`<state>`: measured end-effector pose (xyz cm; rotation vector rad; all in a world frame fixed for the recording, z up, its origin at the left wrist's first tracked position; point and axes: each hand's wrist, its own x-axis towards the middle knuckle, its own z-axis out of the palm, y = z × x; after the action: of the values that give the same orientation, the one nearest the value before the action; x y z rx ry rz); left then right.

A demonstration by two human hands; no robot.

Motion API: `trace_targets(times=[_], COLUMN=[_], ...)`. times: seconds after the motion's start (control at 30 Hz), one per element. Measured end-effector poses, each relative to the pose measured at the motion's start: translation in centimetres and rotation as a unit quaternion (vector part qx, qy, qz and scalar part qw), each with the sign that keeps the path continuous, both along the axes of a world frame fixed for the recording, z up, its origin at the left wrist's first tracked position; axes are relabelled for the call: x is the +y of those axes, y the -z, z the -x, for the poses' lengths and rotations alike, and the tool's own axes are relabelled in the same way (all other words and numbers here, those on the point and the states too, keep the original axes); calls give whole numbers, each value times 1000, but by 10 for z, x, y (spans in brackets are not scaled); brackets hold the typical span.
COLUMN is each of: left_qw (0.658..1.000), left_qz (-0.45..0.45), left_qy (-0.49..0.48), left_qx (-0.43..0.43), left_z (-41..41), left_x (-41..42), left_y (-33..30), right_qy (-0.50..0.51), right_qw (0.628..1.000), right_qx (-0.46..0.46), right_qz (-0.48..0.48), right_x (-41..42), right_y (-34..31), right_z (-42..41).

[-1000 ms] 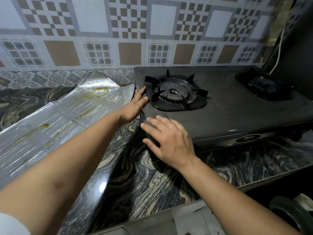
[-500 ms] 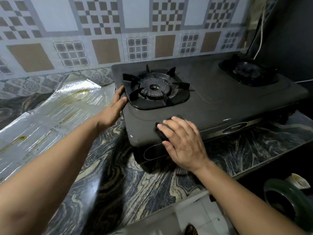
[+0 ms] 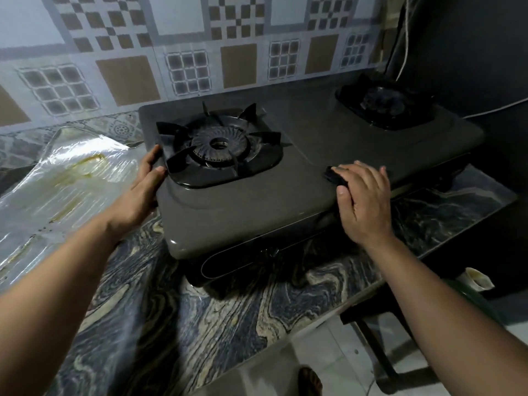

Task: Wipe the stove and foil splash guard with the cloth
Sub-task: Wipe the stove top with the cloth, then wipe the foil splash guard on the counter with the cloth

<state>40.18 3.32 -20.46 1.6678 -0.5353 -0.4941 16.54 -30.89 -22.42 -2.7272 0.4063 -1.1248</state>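
Observation:
A dark grey two-burner stove (image 3: 308, 155) sits on the marbled counter. My right hand (image 3: 364, 201) presses a small dark cloth (image 3: 335, 176) flat on the stove's front edge, between the two burners; most of the cloth is hidden under my palm. My left hand (image 3: 143, 190) holds the stove's left edge beside the left burner (image 3: 218, 147). The foil splash guard (image 3: 65, 190) lies flat on the counter to the left, shiny, with yellow-brown grease stains.
The right burner (image 3: 384, 102) sits at the back right. Patterned tiles (image 3: 183, 52) cover the wall behind. A white cable (image 3: 405, 38) hangs at the right. The marbled counter (image 3: 228, 310) ends in front; a green container (image 3: 471, 298) stands below at the right.
My right hand has slid the cloth to the right along the stove's front edge, from the left corner to the middle. My left hand stays on the stove's left edge.

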Motion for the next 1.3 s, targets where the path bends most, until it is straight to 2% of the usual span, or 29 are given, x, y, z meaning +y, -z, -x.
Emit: trace_targets(times=[0.3, 0.47, 0.6, 0.73, 0.8, 1.03, 1.23, 1.3], left_qw=[998, 987, 974, 952, 939, 922, 905, 899], left_qz=[-15, -102, -155, -214, -246, -237, -250, -256], left_qy=[-57, -80, -112, -179, -203, -270, -317, -334], left_qx=[-6, -94, -122, -128, -130, -147, -132, -121], left_z=[-1, 11, 24, 37, 48, 109, 158, 175], left_x=[-6, -12, -15, -14, -8, 39, 134, 173], left_y=[2, -10, -24, -33, -35, -41, -35, -30], right_qy=[73, 85, 74, 83, 67, -27, -202, -259], right_qw=[996, 996, 997, 995, 992, 945, 873, 862], right_qx=[-31, -21, 2, 22, 7, -78, -100, -88], right_qz=[-29, -30, -6, -47, -106, -315, -432, -427], right_x=[-117, -179, -189, -192, -191, -112, 45, 109], right_y=[-3, -3, -11, -26, -35, -67, -83, -85], right_z=[15, 24, 23, 19, 14, -33, -81, -87])
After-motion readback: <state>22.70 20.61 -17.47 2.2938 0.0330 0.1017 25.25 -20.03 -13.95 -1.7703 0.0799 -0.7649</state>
